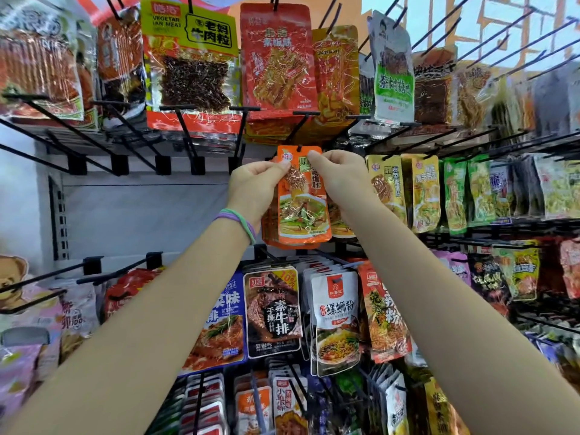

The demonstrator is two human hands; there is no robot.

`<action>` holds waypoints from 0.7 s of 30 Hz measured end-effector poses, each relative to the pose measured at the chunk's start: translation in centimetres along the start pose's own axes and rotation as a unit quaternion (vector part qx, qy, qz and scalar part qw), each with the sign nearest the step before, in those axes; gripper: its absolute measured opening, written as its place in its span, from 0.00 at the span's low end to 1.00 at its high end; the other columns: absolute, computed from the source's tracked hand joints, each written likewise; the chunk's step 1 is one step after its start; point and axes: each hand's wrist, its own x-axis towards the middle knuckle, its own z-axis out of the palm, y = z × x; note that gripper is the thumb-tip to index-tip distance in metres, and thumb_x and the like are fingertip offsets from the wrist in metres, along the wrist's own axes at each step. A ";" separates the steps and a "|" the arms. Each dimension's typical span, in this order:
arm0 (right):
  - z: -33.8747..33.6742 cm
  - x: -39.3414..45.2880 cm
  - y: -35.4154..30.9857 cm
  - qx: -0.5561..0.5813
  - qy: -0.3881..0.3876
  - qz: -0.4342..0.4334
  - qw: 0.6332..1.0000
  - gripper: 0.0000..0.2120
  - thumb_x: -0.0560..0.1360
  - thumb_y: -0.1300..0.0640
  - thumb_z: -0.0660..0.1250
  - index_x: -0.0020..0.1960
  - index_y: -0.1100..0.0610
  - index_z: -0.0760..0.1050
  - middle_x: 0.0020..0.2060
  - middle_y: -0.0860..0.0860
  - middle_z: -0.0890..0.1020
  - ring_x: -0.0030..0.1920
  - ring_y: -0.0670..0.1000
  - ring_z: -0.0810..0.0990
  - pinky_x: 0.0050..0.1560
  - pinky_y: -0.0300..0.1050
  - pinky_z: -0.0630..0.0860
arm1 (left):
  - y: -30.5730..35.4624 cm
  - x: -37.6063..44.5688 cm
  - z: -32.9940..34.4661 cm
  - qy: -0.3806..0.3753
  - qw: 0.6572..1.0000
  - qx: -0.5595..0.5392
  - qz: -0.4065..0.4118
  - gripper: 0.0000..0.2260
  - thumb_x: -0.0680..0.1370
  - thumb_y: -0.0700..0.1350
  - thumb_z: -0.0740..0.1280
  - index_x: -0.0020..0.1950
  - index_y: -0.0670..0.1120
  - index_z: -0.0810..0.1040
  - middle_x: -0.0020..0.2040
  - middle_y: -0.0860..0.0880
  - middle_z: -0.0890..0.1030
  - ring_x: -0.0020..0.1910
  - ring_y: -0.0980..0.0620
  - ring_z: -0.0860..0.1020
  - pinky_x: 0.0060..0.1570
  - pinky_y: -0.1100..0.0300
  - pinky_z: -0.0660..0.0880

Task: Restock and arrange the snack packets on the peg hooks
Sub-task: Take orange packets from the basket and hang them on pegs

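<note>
forearms: both reach up toward the rack
left hand [255, 180]: pinches orange packet [303, 202] at its top left
right hand [339, 177]: pinches its top right
orange packet: upright on middle-row peg hook [300, 148]

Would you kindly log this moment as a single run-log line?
step: hanging orange packet on peg hook | left hand: pinches top corner | right hand: pinches top edge | status: packet at hook, hands not released

Both hands raised, left hand [255, 186] and right hand [340, 177] pinching.
</note>
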 end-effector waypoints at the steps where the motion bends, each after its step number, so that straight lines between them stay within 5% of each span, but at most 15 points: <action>1: 0.0 0.0 0.1 -0.026 0.005 -0.020 0.999 0.18 0.80 0.49 0.67 0.43 0.64 0.77 0.36 0.55 0.77 0.37 0.51 0.74 0.40 0.44 0.70 | 0.0 0.1 -0.1 0.008 1.000 0.021 0.004 0.09 0.80 0.46 0.72 0.40 0.47 0.83 0.34 0.53 0.85 0.32 0.56 0.83 0.33 0.62 0.78; 5: -0.1 -0.3 0.7 -0.199 0.070 -0.164 0.964 0.11 0.79 0.50 0.69 0.53 0.57 0.73 0.39 0.48 0.76 0.37 0.46 0.73 0.33 0.38 0.68 | -0.2 0.2 -0.3 0.099 0.964 0.229 0.090 0.07 0.78 0.51 0.73 0.43 0.52 0.79 0.41 0.55 0.82 0.45 0.50 0.83 0.44 0.54 0.80; 10: -1.1 -1.2 4.8 -0.401 0.193 -0.301 0.843 0.14 0.78 0.50 0.66 0.61 0.55 0.76 0.58 0.59 0.76 0.59 0.61 0.74 0.54 0.58 0.73 | -2.1 -1.1 -0.8 0.106 0.767 0.523 0.356 0.21 0.78 0.49 0.70 0.71 0.47 0.73 0.67 0.40 0.74 0.63 0.40 0.75 0.50 0.46 0.77; 14: -1.3 -1.5 7.2 -0.404 0.069 -0.251 0.877 0.22 0.82 0.49 0.61 0.75 0.52 0.69 0.73 0.61 0.68 0.75 0.63 0.63 0.68 0.64 0.67 | -3.1 -1.3 0.0 -0.002 0.725 0.647 0.237 0.26 0.85 0.57 0.57 0.83 0.56 0.56 0.83 0.40 0.52 0.80 0.37 0.56 0.70 0.40 0.65; 21: -1.7 -1.3 7.6 -0.424 -0.026 -0.227 0.876 0.25 0.86 0.48 0.53 0.81 0.51 0.57 0.81 0.58 0.56 0.81 0.58 0.49 0.78 0.59 0.50 | -3.1 -0.5 0.3 -0.068 0.712 0.687 0.129 0.29 0.86 0.60 0.52 0.84 0.57 0.45 0.84 0.43 0.41 0.82 0.39 0.49 0.74 0.39 0.59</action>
